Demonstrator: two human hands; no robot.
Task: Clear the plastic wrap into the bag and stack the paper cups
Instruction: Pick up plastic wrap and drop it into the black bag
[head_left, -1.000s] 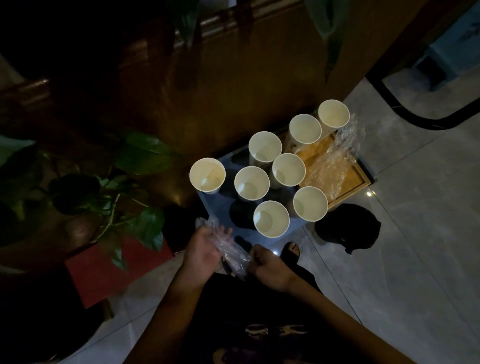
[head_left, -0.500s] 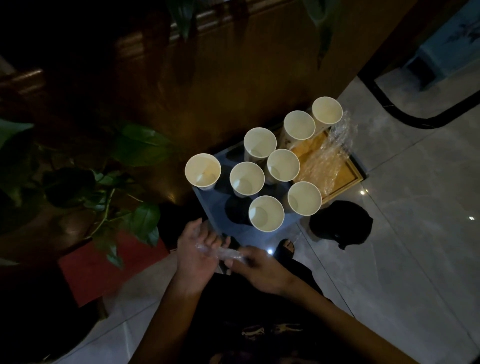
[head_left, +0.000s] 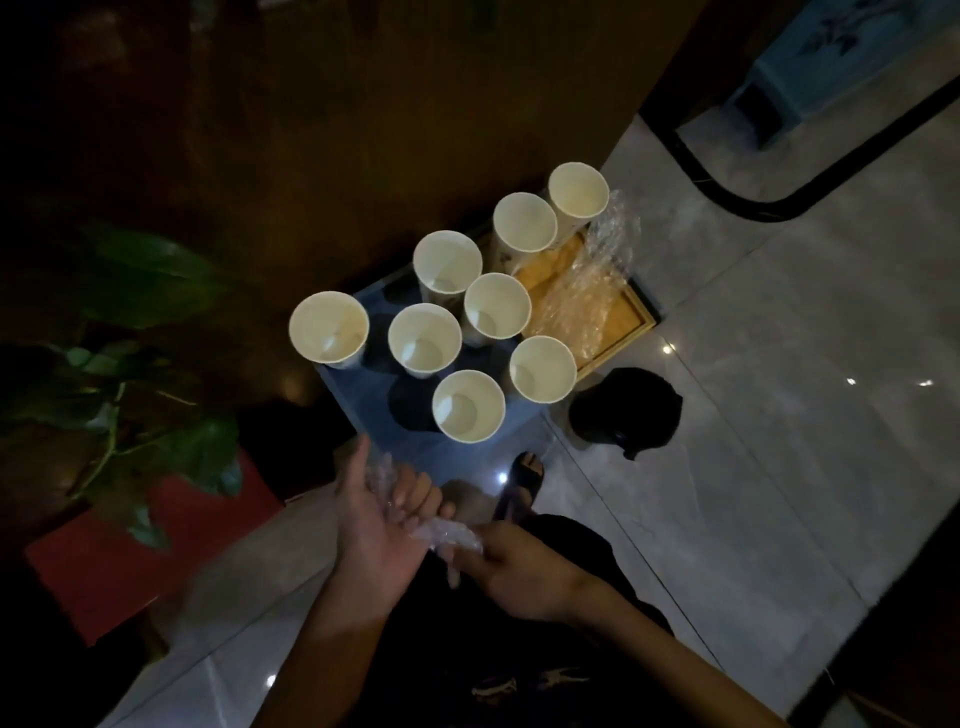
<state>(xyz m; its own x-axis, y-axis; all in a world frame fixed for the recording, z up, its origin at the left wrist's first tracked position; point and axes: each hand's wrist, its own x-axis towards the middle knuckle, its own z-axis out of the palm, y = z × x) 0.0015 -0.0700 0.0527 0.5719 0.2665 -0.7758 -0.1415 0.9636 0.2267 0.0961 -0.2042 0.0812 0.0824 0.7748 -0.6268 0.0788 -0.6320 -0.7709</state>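
Observation:
Several white paper cups (head_left: 425, 339) stand upright and apart on a small blue table (head_left: 363, 400). A large sheet of clear plastic wrap (head_left: 587, 291) lies crumpled on a wooden tray (head_left: 636, 325) at the table's right end. A smaller piece of plastic wrap (head_left: 448, 538) stretches between my hands, just below the table's near edge. My left hand (head_left: 376, 525) is palm up with fingers spread, wrap lying across the fingers. My right hand (head_left: 519, 566) pinches the wrap's other end. A black bag (head_left: 626, 410) sits on the floor right of the table.
A leafy plant (head_left: 156, 415) and a red box (head_left: 104, 561) stand to the left. A dark wooden cabinet (head_left: 363, 130) rises behind the table. My sandalled foot (head_left: 524, 480) rests on the grey tiled floor (head_left: 779, 415). A pale blue stool (head_left: 831, 57) is far right.
My left hand has opened from a fist around the wrap to a flat palm. My right hand has drawn the wrap out towards the right and down.

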